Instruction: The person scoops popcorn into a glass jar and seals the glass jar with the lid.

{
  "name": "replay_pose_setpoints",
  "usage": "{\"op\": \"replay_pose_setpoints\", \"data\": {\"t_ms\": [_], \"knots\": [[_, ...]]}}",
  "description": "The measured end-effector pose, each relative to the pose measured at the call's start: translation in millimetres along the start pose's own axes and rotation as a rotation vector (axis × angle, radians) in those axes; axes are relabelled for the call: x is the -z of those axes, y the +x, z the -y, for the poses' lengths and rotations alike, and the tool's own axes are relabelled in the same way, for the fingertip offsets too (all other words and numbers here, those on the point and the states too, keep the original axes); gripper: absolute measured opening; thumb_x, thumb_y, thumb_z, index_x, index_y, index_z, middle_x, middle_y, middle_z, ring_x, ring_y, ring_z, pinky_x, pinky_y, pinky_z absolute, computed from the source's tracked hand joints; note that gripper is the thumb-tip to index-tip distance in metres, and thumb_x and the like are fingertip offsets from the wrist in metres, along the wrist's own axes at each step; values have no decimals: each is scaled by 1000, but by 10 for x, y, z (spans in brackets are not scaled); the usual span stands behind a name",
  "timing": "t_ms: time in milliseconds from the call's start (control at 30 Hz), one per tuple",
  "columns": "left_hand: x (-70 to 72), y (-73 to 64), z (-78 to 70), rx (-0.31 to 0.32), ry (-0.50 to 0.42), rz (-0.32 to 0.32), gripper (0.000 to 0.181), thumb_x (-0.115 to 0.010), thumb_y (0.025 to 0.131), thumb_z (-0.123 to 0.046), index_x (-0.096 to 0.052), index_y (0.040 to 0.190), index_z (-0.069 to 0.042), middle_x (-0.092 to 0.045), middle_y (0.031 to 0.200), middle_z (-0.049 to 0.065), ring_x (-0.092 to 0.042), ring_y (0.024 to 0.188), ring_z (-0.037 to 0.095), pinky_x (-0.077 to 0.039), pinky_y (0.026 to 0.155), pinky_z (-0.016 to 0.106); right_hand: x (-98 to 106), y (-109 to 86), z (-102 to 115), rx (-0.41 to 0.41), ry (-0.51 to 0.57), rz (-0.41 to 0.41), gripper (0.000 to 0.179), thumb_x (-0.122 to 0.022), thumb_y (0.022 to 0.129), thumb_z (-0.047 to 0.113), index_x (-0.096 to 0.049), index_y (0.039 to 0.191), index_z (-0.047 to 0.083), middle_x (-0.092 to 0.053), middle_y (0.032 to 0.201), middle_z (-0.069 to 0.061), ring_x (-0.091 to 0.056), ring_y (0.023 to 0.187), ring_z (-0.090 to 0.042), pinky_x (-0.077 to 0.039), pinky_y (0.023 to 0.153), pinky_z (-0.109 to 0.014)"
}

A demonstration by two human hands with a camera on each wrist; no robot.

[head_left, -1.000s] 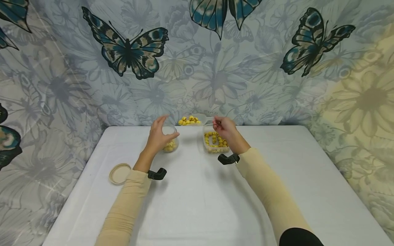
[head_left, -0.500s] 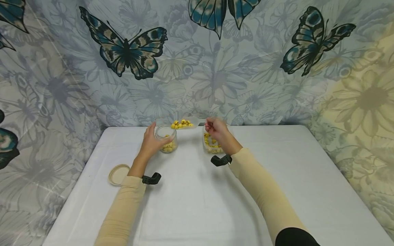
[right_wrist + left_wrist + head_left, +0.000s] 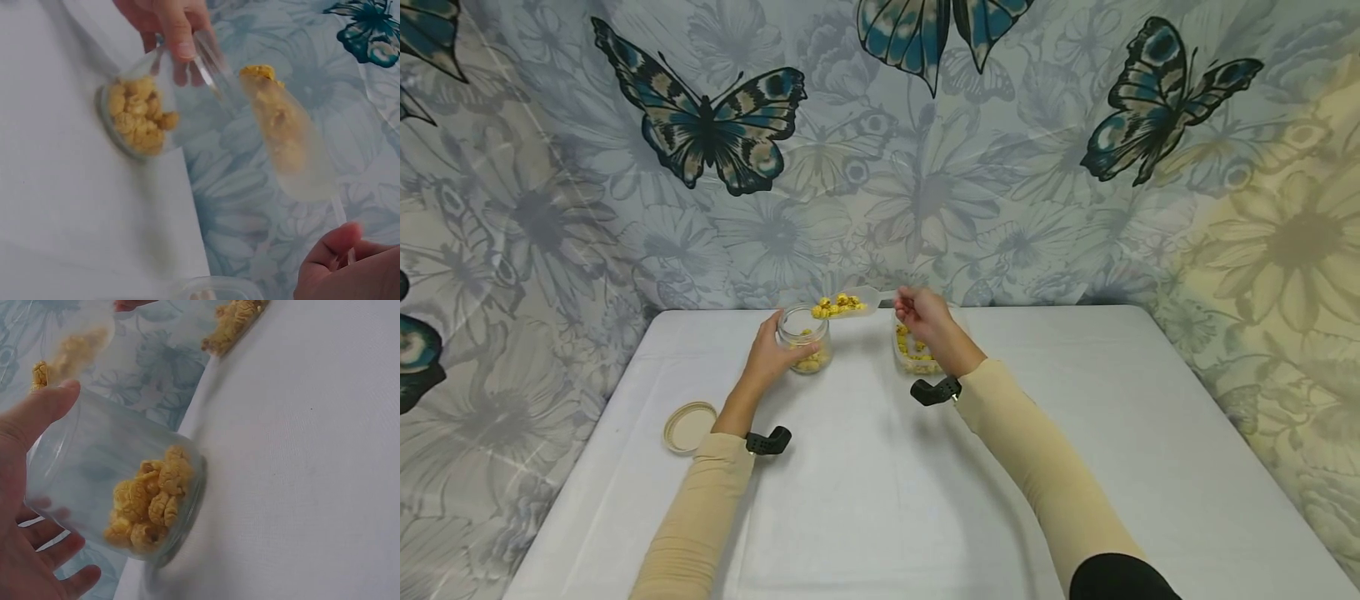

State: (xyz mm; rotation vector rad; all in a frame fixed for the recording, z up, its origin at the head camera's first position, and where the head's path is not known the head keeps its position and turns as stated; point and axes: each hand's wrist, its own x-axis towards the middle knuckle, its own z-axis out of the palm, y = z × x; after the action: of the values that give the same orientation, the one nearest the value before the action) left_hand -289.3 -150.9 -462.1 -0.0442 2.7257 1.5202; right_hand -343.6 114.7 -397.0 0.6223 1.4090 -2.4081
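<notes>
A clear glass jar (image 3: 805,337) stands near the table's back edge, its lower part holding popcorn (image 3: 147,500). My left hand (image 3: 767,354) grips the jar from the left, thumb on the near side and fingers around the far side. In my right hand (image 3: 928,321) is the thin handle of a translucent scoop (image 3: 312,169), loaded with yellow popcorn (image 3: 838,306). The scoop's front end is at the jar's mouth, slightly above the rim. Under the right hand sits a clear plastic container (image 3: 917,365) with more popcorn, partly hidden by that hand.
A round cream-rimmed lid (image 3: 690,427) lies on the white-covered table (image 3: 850,483), left of the left forearm. Behind the table's back edge hangs a butterfly-patterned cloth (image 3: 925,167).
My right hand has carried the loaded scoop leftward from over the plastic container to the jar's mouth. My left hand has shifted slightly left and closed around the jar.
</notes>
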Motion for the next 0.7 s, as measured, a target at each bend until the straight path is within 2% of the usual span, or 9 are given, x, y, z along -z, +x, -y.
{"op": "replay_pose_setpoints", "data": {"t_ms": [67, 100, 300, 367, 567, 700], "knots": [[-6, 5, 16, -5, -17, -3, 102, -79, 78, -47, -22, 154, -9, -27, 158, 17, -26, 147, 36, -25, 119, 55, -20, -14, 4, 12, -4, 5, 10, -48, 102, 11, -56, 99, 5, -55, 70, -2, -50, 59, -9, -42, 51, -16], [-9, 6, 22, -6, -24, -4, 102, -78, 78, -46, -23, 154, -9, -28, 157, 17, -26, 146, 36, -25, 119, 55, -31, -23, 8, 21, -10, 9, 10, -48, 102, 11, -56, 100, 5, -55, 70, -2, -50, 58, -9, -42, 50, -16], [-8, 0, 34, -12, -31, 7, 99, -77, 79, -46, -22, 154, -10, -35, 152, 17, -33, 141, 37, -32, 114, 56, -152, -94, 59, 99, -101, 21, 30, -49, 102, 13, -52, 128, -2, -56, 71, -1, -52, 59, -8, -44, 51, -15], [-4, 3, 40, -13, -28, 10, 99, -77, 80, -45, -22, 154, -10, -35, 152, 16, -34, 140, 37, -33, 113, 56, -216, -126, 81, 132, -138, 20, 35, -52, 101, 13, -51, 132, -4, -56, 72, -1, -53, 60, -8, -45, 53, -14], [0, 1, 51, -5, -37, 13, 99, -77, 81, -43, -21, 154, -9, -35, 152, 16, -34, 141, 36, -32, 115, 54, -424, -238, 130, 236, -204, 52, 38, -59, 97, 14, -55, 128, -8, -57, 72, -2, -54, 59, -8, -48, 53, -14], [4, -17, 39, -13, -59, 18, 98, -78, 81, -42, -21, 154, -10, -36, 151, 16, -35, 140, 35, -32, 115, 54, -525, -306, 128, 277, -243, 73, 38, -60, 97, 16, -57, 127, -6, -57, 75, -4, -54, 59, -8, -47, 51, -14]]}}
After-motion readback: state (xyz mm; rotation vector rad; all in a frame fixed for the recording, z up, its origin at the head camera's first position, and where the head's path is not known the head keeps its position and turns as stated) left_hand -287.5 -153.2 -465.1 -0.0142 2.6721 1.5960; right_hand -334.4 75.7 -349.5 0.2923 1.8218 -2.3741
